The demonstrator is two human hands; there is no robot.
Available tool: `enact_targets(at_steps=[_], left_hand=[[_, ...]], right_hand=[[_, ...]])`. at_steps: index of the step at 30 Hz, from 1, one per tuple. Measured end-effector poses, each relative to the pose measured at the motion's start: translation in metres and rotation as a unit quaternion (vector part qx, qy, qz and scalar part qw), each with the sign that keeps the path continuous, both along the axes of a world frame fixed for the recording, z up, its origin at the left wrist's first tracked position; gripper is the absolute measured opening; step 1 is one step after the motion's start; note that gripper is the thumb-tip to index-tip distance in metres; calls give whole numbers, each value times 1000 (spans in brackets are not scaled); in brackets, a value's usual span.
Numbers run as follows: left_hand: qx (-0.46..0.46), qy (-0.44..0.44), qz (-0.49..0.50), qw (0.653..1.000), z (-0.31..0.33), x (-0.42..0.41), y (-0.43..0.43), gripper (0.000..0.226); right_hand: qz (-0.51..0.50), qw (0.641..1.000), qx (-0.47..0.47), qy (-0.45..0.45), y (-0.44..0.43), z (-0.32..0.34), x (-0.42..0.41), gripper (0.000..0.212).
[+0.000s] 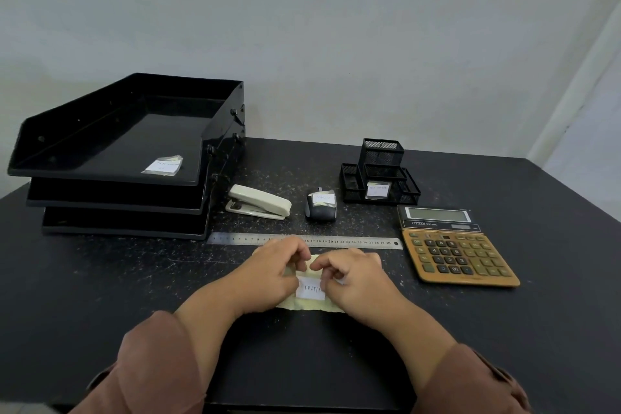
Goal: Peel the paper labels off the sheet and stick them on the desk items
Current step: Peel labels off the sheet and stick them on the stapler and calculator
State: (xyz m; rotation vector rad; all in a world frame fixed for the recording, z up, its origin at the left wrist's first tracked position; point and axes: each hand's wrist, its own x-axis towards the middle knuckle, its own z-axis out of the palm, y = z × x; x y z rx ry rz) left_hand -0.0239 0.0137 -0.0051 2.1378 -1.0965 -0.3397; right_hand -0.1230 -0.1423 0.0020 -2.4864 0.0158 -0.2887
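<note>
A pale yellow label sheet (311, 304) lies on the black desk in front of me, with a white handwritten label (311, 289) on it. My left hand (274, 270) rests on the sheet's left part, fingers curled. My right hand (353, 274) pinches at the sheet's upper edge beside the label. Labels are stuck on the top black paper tray (111, 144), the grey mouse (321, 205) and the mesh organiser (379, 171). The cream stapler (260, 202), steel ruler (353, 240) and gold calculator (453, 245) carry no visible label.
The desk (100, 296) is black and speckled, and ends at a white wall behind. The stacked trays fill the back left. The ruler lies just beyond my hands, and the calculator is to the right of them.
</note>
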Motion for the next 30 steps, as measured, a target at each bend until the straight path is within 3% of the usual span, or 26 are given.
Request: enact_targets(at_steps=[6,9,12,15,19,25,30], left_hand=[[-20,8,3,1000,0,-2,0,44],[-89,14,45,995,3,0,1,46],[-186,49,129,973,10,6,0,38],[-224,146,150,952,19,16,0,8],[-202,211,115,949,24,31,2,11],[-196,143,214,946,30,59,3,20],[-138,37,274,951,36,83,1,21]], right_hand=[[-45,995,88,-15,-1,6,-3,23],[-52,976,207,-35,0,15,-4,26],[-57,968,239,-45,-2,25,0,26],[-47,971,229,-40,-2,37,12,21],[-50,981,186,-34,3,47,39,21],[-62,988,132,-50,12,51,87,23],[-79,992,93,-26,16,50,125,19]])
